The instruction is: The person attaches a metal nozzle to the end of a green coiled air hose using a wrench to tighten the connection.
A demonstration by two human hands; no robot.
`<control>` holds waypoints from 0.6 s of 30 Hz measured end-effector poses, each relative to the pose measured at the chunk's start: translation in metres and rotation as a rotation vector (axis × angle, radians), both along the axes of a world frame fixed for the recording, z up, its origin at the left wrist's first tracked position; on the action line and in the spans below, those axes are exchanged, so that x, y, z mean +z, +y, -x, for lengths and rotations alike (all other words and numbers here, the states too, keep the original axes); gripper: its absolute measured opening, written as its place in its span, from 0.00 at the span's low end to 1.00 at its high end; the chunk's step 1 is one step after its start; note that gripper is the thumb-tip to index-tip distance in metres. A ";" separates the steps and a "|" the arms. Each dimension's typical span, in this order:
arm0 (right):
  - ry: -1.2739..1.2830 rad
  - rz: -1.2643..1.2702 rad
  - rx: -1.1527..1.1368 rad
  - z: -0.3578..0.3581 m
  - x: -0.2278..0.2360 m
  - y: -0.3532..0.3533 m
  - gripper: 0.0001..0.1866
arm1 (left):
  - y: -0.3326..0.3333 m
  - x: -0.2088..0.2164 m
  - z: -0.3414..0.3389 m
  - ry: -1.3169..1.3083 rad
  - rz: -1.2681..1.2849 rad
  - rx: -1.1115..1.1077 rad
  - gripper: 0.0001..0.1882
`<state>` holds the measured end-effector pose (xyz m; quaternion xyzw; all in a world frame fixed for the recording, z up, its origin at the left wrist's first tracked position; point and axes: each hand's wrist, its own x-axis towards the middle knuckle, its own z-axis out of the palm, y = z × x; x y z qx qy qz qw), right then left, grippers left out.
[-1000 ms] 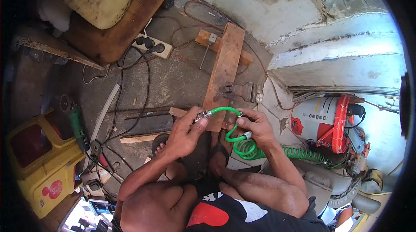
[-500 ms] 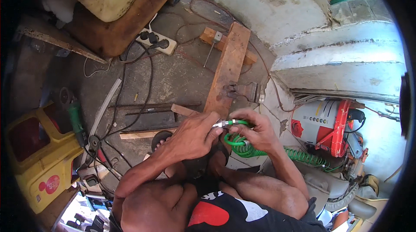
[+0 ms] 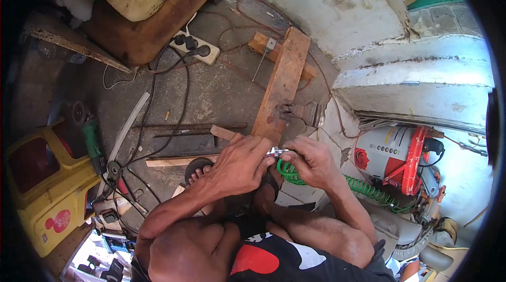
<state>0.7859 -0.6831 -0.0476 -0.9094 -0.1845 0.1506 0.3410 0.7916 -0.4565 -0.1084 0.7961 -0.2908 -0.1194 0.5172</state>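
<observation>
Both hands have closed in together: left hand (image 3: pixel 240 163) and right hand (image 3: pixel 311 162) now pinch the metal fitting (image 3: pixel 275 152) on the green coiled hose (image 3: pixel 291 174), near the wooden plank (image 3: pixel 279 87). Fitting looks seated; tightening seems left.

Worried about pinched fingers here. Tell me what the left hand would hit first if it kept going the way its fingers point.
Probably the right hand: the left hand points right along the small metal fitting both pinch, on the green coiled hose. Depth looks shared.
</observation>
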 end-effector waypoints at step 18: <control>0.148 0.085 0.054 -0.002 0.000 -0.001 0.12 | 0.005 0.004 -0.004 -0.155 -0.102 0.009 0.10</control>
